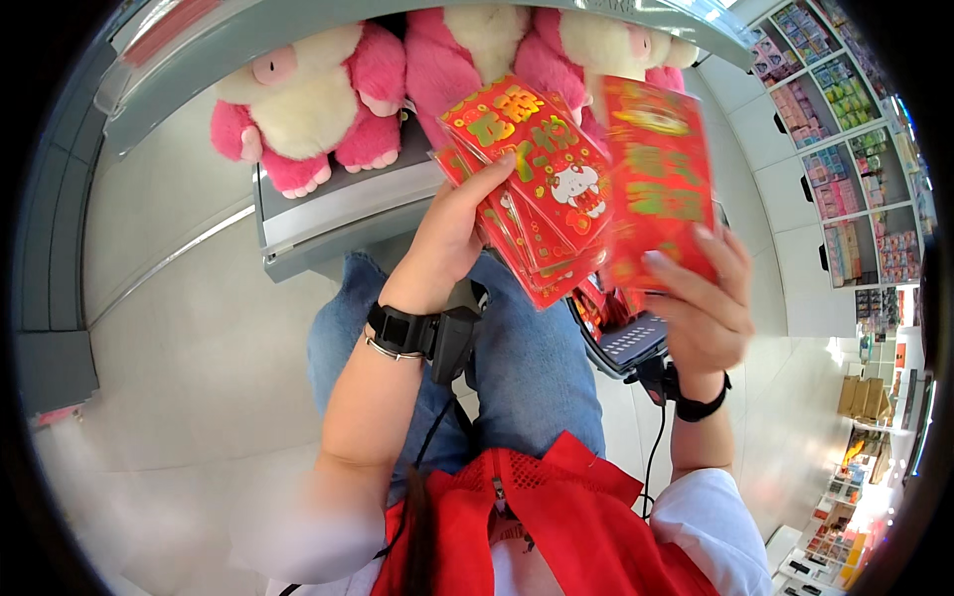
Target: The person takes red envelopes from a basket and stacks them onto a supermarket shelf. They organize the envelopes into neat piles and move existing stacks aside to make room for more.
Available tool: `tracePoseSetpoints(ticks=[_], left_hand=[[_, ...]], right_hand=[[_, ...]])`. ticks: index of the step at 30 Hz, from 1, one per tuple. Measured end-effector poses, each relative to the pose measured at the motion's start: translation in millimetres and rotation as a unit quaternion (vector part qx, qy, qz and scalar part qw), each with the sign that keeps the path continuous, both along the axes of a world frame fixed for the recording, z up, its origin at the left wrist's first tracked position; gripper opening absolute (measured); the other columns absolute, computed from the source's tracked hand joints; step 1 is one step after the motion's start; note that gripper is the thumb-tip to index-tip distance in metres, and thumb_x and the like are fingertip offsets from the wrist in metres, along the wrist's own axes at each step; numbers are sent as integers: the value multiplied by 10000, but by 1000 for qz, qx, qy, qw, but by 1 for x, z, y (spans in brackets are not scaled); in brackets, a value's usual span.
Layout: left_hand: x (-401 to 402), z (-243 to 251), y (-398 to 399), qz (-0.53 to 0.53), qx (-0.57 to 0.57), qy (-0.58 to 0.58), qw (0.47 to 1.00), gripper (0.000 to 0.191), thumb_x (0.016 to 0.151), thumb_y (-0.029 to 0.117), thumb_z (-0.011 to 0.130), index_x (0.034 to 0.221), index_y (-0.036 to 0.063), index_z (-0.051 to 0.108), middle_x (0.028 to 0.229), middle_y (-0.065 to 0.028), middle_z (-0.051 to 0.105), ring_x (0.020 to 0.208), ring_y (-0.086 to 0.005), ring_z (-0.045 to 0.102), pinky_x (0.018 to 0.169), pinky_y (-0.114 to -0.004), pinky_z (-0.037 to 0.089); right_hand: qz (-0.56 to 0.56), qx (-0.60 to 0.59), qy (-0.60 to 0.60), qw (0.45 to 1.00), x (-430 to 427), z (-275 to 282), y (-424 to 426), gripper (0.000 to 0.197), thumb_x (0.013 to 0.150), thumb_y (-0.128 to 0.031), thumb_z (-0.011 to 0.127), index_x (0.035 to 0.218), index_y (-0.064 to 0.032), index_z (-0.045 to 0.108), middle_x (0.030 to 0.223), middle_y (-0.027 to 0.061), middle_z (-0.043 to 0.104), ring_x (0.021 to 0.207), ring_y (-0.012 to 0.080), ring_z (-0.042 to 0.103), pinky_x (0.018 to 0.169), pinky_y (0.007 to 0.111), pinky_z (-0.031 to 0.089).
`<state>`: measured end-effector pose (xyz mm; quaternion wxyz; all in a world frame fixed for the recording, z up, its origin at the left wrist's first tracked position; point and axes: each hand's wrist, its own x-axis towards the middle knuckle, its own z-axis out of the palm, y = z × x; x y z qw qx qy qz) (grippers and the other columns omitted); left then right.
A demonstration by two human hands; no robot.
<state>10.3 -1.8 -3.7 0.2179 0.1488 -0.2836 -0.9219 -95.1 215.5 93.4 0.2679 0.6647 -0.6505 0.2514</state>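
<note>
Fanned out in my left hand (466, 216) is a stack of red envelope packets (540, 179) in clear wrappers, its top one printed with gold characters and a white cartoon animal. My right hand (704, 298) holds another red packet (659, 179) by its lower part, upright just right of the stack; it is blurred. The two lots lie close together, and whether they touch is unclear. Below them, beside my knee, a dark basket (630, 346) with a perforated wall holds more red items, partly hidden by my right hand.
Pink and cream plush toys (305, 104) sit on a grey shelf (350, 201) before me, under another shelf edge. White shelving (838, 171) with small packaged goods stands at the right. Black cables (657, 454) hang by both forearms. Cardboard boxes (863, 397) stand further off.
</note>
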Motion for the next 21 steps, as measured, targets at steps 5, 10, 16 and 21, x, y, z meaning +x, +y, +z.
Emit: tracePoseSetpoints(ticks=[5, 10, 16, 21], left_hand=[[13, 8, -2, -46, 23, 31, 998, 446, 884, 212, 692, 1262, 48, 522, 1165, -80, 645, 1040, -181, 647, 837, -324, 542], [33, 15, -29, 53, -136, 2, 989, 495, 789, 54, 739, 1236, 6, 532, 1160, -98, 643, 1029, -184, 640, 872, -324, 513], [50, 18, -63, 161, -175, -28, 971, 478, 784, 40, 737, 1212, -14, 531, 1153, -108, 641, 1026, -194, 639, 854, -325, 518], [55, 10, -86, 191, -226, -53, 954, 446, 779, 14, 736, 1187, -18, 557, 1109, -112, 665, 987, -199, 661, 834, -325, 532]], right_hand=[[134, 118, -167, 970, 2, -17, -32, 85, 666, -35, 699, 609, -74, 649, 949, 10, 730, 1196, 300, 568, 1037, 510, 404], [93, 123, -370, 916, 11, -14, -73, 287, 720, 36, 631, 997, -37, 654, 1171, 95, 649, 1224, 298, 530, 1041, 405, 399], [-29, 165, -418, 893, 13, -13, -154, 615, 782, -160, 719, 1286, 56, 440, 1208, 237, 568, 1112, 298, 574, 915, 363, 459], [63, 179, -465, 865, -3, -47, -214, 636, 788, -123, 748, 1305, 67, 430, 1208, 167, 596, 1094, 201, 577, 929, 334, 471]])
